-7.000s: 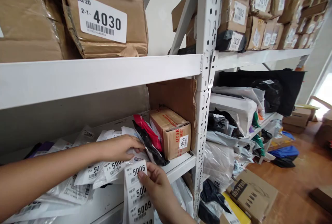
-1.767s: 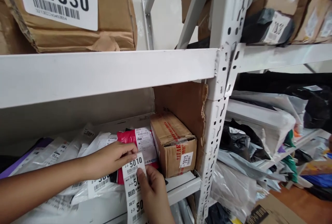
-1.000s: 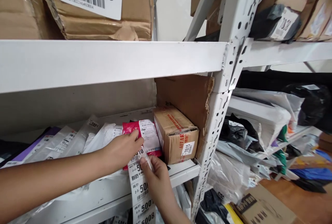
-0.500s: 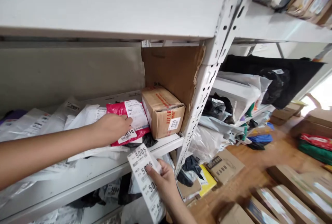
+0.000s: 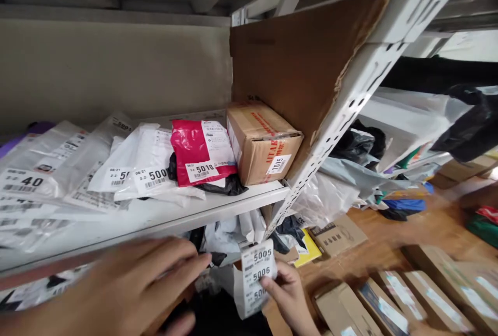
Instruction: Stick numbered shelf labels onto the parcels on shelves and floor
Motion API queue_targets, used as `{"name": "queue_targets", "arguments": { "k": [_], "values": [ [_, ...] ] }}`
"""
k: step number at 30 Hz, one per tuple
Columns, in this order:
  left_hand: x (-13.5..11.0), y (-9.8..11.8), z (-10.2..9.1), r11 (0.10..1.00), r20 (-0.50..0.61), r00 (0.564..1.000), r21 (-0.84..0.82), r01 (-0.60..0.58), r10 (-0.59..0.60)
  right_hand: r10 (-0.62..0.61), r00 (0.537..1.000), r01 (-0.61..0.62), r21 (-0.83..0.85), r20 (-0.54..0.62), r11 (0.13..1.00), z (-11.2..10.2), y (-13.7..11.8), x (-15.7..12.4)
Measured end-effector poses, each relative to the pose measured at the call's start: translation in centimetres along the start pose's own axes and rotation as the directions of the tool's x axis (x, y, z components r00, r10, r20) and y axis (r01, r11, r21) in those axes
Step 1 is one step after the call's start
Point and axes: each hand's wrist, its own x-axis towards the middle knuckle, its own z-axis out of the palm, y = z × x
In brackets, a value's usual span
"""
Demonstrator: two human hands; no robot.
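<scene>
My right hand (image 5: 290,294) pinches a white strip of numbered barcode labels (image 5: 254,280), with 5005 and 5006 readable, below the shelf's front edge. Blurred by motion, my left hand (image 5: 143,287) is near the camera at lower left, fingers stretched out and nothing seen in them. On the shelf (image 5: 155,217) lies a pink and white mailer bag (image 5: 190,149) bearing a 5010 label (image 5: 202,171). A taped cardboard box (image 5: 264,144) labelled 7015 stands to its right. White mailer bags (image 5: 142,165) with number labels lie to its left.
A cardboard sheet (image 5: 295,56) and a perforated white post (image 5: 350,102) bound the shelf on the right. More bags (image 5: 327,206) fill the neighbouring rack. Several cardboard boxes (image 5: 346,310) line the wooden floor at lower right. A yellow parcel (image 5: 309,250) lies by the post.
My left hand has let go of the pink mailer bag and drawn back toward the camera. The label strip has moved right and lower in view with my right hand. The view has shifted closer.
</scene>
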Motion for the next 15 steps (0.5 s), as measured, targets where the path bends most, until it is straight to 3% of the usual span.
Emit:
{"name": "queue_targets", "arguments": {
  "k": [2, 5, 6, 8, 10, 12, 15],
  "values": [
    [-0.9, 0.7, 4.0, 0.985, 0.006, 0.998, -0.165, 0.058, -0.058, -0.07, 0.992, 0.077, -0.057, 0.109, 0.995, 1.7, 0.4, -0.1],
    [0.1, 1.0, 9.8, 0.828, 0.161, 0.963, -0.493, 0.267, -0.215, -0.009, 0.985, 0.025, -0.092, 0.175, 0.995, 4.1, 1.7, -0.4],
    [0.6, 1.0, 11.5, 0.794, 0.186, 0.95, -0.521, 0.312, -0.251, 0.035, 0.987, -0.026, -0.058, 0.156, 0.998, 4.7, 2.2, -0.5],
    [1.1, 1.0, 14.1, 0.816, 0.175, 0.956, -0.498, 0.294, -0.238, 0.127, 0.987, -0.132, 0.047, 0.097, 0.99, 5.5, 3.3, -0.8],
    [0.9, 0.5, 15.8, 0.86, 0.161, 0.964, -0.438, 0.262, -0.212, 0.202, 0.979, -0.205, 0.115, 0.043, 0.972, 5.8, 4.2, -1.0],
    [0.3, -0.7, 16.7, 0.869, 0.094, 0.947, -0.377, 0.321, -0.308, 0.247, 0.969, -0.241, 0.138, -0.028, 0.961, 5.6, 5.0, -0.9],
    [-0.1, -3.3, 17.7, 0.786, 0.005, 0.824, -0.3, 0.541, -0.566, 0.308, 0.94, -0.27, 0.234, -0.144, 0.934, 4.9, 6.0, -0.5]
  ]
}}
